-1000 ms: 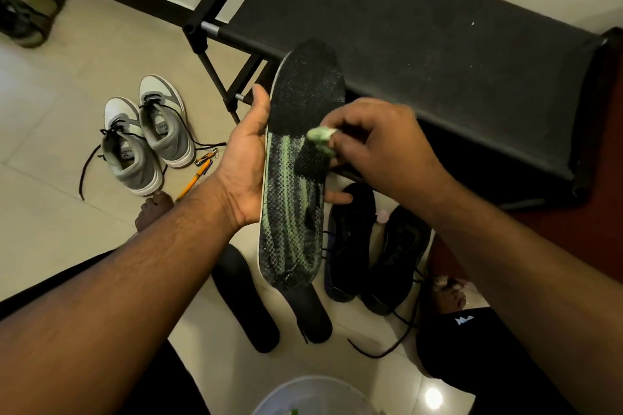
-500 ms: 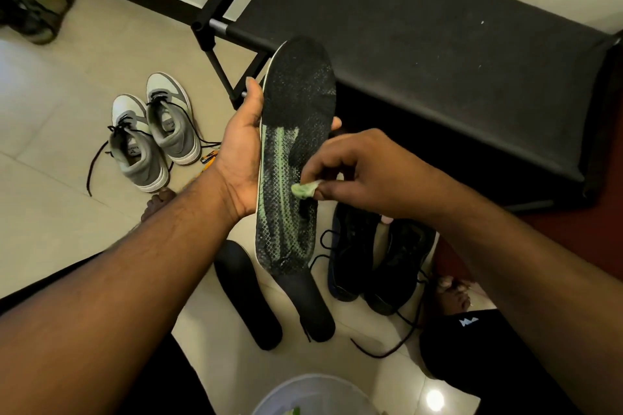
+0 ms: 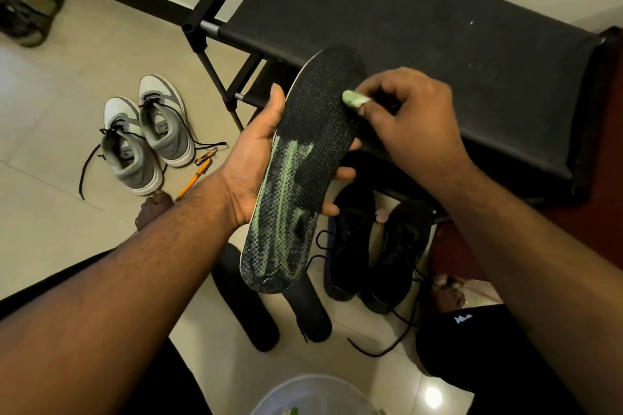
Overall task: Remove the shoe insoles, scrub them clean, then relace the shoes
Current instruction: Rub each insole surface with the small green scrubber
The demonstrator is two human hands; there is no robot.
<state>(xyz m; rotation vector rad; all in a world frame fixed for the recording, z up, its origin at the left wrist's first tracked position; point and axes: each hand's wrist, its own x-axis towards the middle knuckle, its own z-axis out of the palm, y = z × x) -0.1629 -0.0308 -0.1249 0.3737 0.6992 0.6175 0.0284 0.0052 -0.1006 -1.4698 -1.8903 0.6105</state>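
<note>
Midair, above a tiled floor (image 3: 50, 131), a black insole (image 3: 313, 145) streaked with green soap stands nearly upright in the left hand (image 3: 256, 162), whose thumb lies along its left edge while the fingers curl around from behind. The right hand (image 3: 411, 114) pinches a small green piece of soap (image 3: 352, 99) between thumb and fingers and holds it against the insole's right edge, near the toe end. Green smears cover the lower half of the insole; the upper half is mostly bare black mesh. Directly below, 2 more black insoles (image 3: 246, 300) lie flat on the floor, just beside a pair of black shoes (image 3: 374, 242) with loose laces. Behind the hands stands a black fabric-topped rack (image 3: 404, 17). Farther left sit 2 grey-and-white sneakers (image 3: 145, 138), laces trailing, with an orange-handled tool (image 3: 194, 178) near them. A pale basin's rim (image 3: 313, 391) shows at the bottom edge.
</note>
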